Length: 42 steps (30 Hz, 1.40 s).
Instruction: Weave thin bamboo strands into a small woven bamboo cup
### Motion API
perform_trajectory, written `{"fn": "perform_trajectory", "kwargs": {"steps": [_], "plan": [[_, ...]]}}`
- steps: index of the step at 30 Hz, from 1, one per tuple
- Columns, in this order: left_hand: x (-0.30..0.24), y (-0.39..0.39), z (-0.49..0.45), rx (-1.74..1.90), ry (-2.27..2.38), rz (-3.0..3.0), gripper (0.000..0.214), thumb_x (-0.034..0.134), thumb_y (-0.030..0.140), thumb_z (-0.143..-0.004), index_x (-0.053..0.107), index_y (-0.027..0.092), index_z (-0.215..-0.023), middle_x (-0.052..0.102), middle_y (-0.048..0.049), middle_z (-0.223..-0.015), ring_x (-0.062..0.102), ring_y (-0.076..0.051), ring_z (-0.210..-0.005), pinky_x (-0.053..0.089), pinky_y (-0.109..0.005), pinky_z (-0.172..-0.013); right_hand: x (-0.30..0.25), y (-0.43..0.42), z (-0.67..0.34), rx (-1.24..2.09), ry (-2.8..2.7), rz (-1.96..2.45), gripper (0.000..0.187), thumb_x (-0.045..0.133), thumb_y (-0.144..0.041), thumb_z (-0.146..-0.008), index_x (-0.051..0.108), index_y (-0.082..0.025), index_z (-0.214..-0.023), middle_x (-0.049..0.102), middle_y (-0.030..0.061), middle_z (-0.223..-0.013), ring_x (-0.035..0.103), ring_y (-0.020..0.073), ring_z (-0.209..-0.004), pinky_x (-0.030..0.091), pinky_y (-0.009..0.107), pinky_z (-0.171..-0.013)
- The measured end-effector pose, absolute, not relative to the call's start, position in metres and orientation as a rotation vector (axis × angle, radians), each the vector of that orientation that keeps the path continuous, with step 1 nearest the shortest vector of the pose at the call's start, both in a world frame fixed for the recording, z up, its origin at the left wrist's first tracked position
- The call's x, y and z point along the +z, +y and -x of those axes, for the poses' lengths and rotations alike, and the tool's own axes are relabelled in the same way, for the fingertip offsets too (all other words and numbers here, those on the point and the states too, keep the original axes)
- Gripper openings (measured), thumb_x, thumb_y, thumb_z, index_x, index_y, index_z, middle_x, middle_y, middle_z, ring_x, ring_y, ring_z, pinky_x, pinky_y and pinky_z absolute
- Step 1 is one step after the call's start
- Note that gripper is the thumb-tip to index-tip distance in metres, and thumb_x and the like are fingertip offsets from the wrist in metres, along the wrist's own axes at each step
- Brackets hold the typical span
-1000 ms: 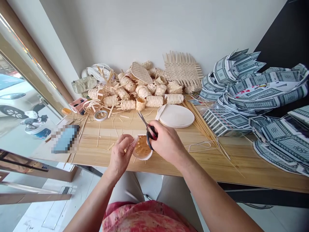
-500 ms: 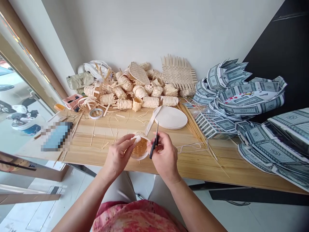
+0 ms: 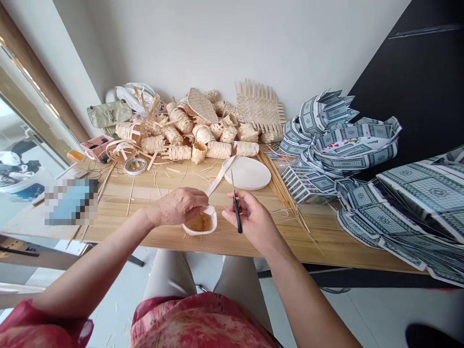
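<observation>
A small woven basket (image 3: pixel 199 225) with a white band round its rim sits near the table's front edge, its opening turned towards me. My left hand (image 3: pixel 179 205) is closed at its upper rim, the fingertips partly hidden behind the hand. From there a white ribbon (image 3: pixel 220 176) runs up to a flat white ribbon roll (image 3: pixel 250 174). Black-handled scissors (image 3: pixel 237 212) are held in my right hand (image 3: pixel 250 212), blades pointing away from me, just right of the basket and apart from it.
Many woven bamboo pieces (image 3: pixel 181 121) are heaped against the wall. A tape roll (image 3: pixel 135 166) and loose strips lie left of centre. Long thin bamboo sticks (image 3: pixel 281 183) and folded playing-card constructions (image 3: pixel 351 145) occupy the right. A blurred blue object (image 3: pixel 72 202) lies at the left.
My left hand has turned palm-down over the basket's upper rim. The basket's opening now shows more. My right hand has drawn the scissors slightly away from the basket, and the view has shifted right.
</observation>
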<state>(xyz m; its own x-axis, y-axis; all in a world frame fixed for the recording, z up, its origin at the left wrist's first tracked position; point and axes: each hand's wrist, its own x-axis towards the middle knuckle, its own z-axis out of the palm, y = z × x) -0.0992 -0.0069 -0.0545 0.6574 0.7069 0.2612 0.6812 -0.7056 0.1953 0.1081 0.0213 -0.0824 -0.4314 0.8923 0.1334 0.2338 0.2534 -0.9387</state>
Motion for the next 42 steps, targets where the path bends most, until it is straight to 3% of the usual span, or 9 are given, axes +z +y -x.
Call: {"fn": "perform_trajectory", "kwargs": {"steps": [6,13,18,24,29,35,39,42], "plan": [[-0.059,0.004,0.095,0.515,1.195,-2.624,0.023,0.043,0.025,-0.09,0.061,0.014,-0.082,0.064,-0.0065,-0.08,0.06,-0.015,-0.073,0.043,-0.023,-0.066,-0.077,0.022,-0.123,0.968,-2.19,0.961,0.027,0.061,-0.023,-0.071,0.056,-0.019,-0.097,0.053,-0.0042,-0.066,0.048,0.0102,-0.057,0.041,0.022,-0.058],[-0.06,-0.006,0.083,0.672,1.624,-2.481,0.027,0.044,0.026,-0.089,0.058,0.015,-0.07,0.057,-0.002,-0.068,0.054,-0.011,-0.061,0.036,-0.021,-0.056,-0.078,0.012,-0.123,0.871,-1.908,1.149,0.031,0.057,-0.037,-0.074,0.053,-0.018,-0.099,0.061,0.001,-0.073,0.057,0.0151,-0.065,0.044,0.025,-0.061],[-0.059,-0.015,0.071,0.785,1.77,-2.45,0.029,0.043,0.026,-0.09,0.054,0.015,-0.066,0.056,-0.0021,-0.069,0.053,-0.012,-0.062,0.037,-0.022,-0.057,-0.07,0.012,-0.101,0.748,-1.903,1.15,0.026,0.056,-0.03,-0.073,0.054,-0.019,-0.096,0.061,-0.0003,-0.067,0.056,0.0144,-0.058,0.042,0.024,-0.056],[-0.064,-0.022,0.072,0.978,1.625,-2.228,0.026,0.046,0.026,-0.088,0.056,0.017,-0.065,0.055,-0.0019,-0.067,0.052,-0.013,-0.061,0.04,-0.025,-0.057,-0.065,0.023,-0.093,0.551,-2.064,1.18,0.027,0.052,-0.012,-0.067,0.057,-0.019,-0.092,0.061,-0.0007,-0.063,0.054,0.0151,-0.055,0.039,0.024,-0.053],[-0.07,-0.018,0.078,1.053,1.591,-2.043,0.012,0.054,0.016,-0.081,0.057,0.019,-0.069,0.053,0.0026,-0.057,0.051,-0.013,-0.052,0.041,-0.025,-0.048,-0.069,0.023,-0.093,0.502,-2.11,1.138,0.022,0.05,-0.016,-0.069,0.058,-0.021,-0.089,0.061,0.0001,-0.061,0.055,0.0157,-0.052,0.04,0.024,-0.052],[-0.067,-0.007,0.089,0.989,1.522,-2.016,0.01,0.054,0.012,-0.083,0.063,0.015,-0.08,0.065,0.0002,-0.073,0.061,-0.011,-0.068,0.05,-0.02,-0.062,-0.068,0.032,-0.1,0.349,-2.08,1.099,0.022,0.052,-0.029,-0.064,0.059,-0.024,-0.084,0.062,0.0005,-0.055,0.057,0.0184,-0.044,0.035,0.025,-0.042],[-0.059,-0.006,0.095,0.82,1.655,-2.211,0.014,0.057,0.011,-0.08,0.068,0.017,-0.088,0.063,-0.0067,-0.089,0.062,-0.017,-0.086,0.05,-0.028,-0.078,-0.057,0.033,-0.103,0.237,-2.135,1.135,0.023,0.051,-0.033,-0.062,0.059,-0.027,-0.083,0.063,0.0026,-0.052,0.058,0.0217,-0.044,0.035,0.027,-0.04],[-0.055,-0.013,0.09,0.789,1.843,-2.238,0.028,0.054,0.012,-0.082,0.063,0.018,-0.108,0.06,-0.0087,-0.093,0.061,-0.02,-0.086,0.052,-0.034,-0.078,-0.058,0.031,-0.102,0.101,-2.116,1.114,0.024,0.051,-0.033,-0.065,0.06,-0.025,-0.086,0.062,0.0038,-0.054,0.057,0.0212,-0.045,0.035,0.027,-0.041]]}}
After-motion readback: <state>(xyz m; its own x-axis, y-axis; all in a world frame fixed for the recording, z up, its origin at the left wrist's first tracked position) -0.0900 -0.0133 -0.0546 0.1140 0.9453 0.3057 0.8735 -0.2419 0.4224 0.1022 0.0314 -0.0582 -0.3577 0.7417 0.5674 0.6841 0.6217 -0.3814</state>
